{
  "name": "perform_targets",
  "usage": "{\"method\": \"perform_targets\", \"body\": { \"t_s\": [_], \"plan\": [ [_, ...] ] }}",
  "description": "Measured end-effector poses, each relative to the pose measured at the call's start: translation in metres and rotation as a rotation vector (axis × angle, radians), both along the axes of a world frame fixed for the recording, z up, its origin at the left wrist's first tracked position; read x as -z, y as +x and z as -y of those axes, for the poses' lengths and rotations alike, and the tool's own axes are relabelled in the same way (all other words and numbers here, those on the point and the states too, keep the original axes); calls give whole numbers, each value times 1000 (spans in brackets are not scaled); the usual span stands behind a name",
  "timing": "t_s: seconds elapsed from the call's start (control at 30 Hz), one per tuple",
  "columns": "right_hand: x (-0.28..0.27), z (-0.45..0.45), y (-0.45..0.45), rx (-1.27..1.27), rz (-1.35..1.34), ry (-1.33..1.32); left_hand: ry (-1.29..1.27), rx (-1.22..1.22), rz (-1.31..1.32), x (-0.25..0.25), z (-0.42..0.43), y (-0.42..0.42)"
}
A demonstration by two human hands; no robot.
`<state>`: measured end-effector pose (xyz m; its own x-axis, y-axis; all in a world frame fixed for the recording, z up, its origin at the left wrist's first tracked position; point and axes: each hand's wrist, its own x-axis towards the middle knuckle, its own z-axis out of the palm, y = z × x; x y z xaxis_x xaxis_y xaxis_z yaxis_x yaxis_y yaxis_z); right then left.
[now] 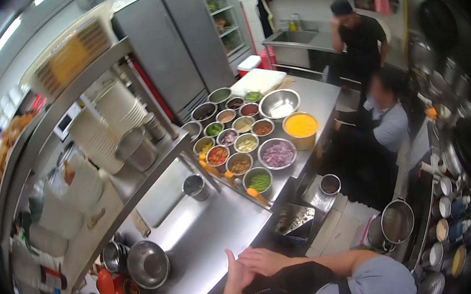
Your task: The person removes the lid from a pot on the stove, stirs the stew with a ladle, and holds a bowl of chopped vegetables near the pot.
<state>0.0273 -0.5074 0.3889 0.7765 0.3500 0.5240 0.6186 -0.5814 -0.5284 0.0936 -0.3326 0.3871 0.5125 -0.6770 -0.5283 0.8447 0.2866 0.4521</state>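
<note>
Left hand (234, 276): touching right hand (266, 261), lower centre.
Fingers: overlapping; I cannot tell if holding anything.
Steel surface (212, 231): beside left hand, rising rightward.
Dark tray (305, 231): up-right, right hand nearer.

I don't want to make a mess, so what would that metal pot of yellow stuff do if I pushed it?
The pot is probably heavy, since yellow stuff fills it nearly to the rim. A push might slop some over. It's near the edge of the counter, so a shove could send it off.
</note>
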Motion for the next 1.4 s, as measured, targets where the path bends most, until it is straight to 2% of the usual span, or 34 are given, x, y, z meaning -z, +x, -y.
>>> {"method": "perform_targets", "body": {
  "t_s": [0.03,0.1,0.13,0.27,0.57,0.63,0.67,0.7,0.77,0.8,0.83,0.93,0.97,1.03,1.07,1.1,1.17,1.23,1.3,1.33,1.37,1.4],
  "plan": [
    [-10,12,3,24,0,12,-89,7,2,-5,10,7],
    [-38,33,10,6,12,91,-34,13,-2,-30,33,12],
    [-41,38,16,27,126,123,-67,7,19,-36,37,17],
    [-75,53,32,56,130,183,-63,-20,105,-65,59,30],
    [-81,55,120,119,84,134,-137,-195,162,-86,56,58],
    [-86,69,177,252,227,253,75,-163,476,-114,43,64],
    [-111,80,208,313,230,393,126,-167,497,-106,30,70],
    [-135,99,242,429,369,304,129,-190,491,-94,14,76],
    [-201,117,293,602,282,502,227,-123,415,-67,-22,83],
    [-224,123,325,681,380,527,261,-172,387,-54,-39,82],
    [-240,123,362,634,489,665,267,-183,381,-49,-53,82],
    [-240,128,476,673,413,584,402,-275,292,-38,-88,77],
    [-225,133,516,617,287,501,406,-281,285,-33,-96,78],
    [-178,138,579,734,94,276,457,-300,314,-25,-113,81],
    [-182,139,580,731,-131,313,459,-306,312,-24,-123,82],
    [-178,142,586,770,-200,368,443,-328,344,-24,-131,83],
    [-166,154,593,794,-101,406,422,-360,377,-25,-142,87],
    [-172,162,568,843,-83,459,521,-426,339,-28,-151,83],
    [-145,194,558,691,-54,617,536,-399,364,-21,-158,79],
    [-158,185,512,635,114,669,548,-373,397,-15,-159,75],
    [-143,198,497,654,217,647,576,-402,388,-12,-155,70],
    [-138,203,463,638,81,633,534,-398,396,-13,-152,63]
  ]
}}
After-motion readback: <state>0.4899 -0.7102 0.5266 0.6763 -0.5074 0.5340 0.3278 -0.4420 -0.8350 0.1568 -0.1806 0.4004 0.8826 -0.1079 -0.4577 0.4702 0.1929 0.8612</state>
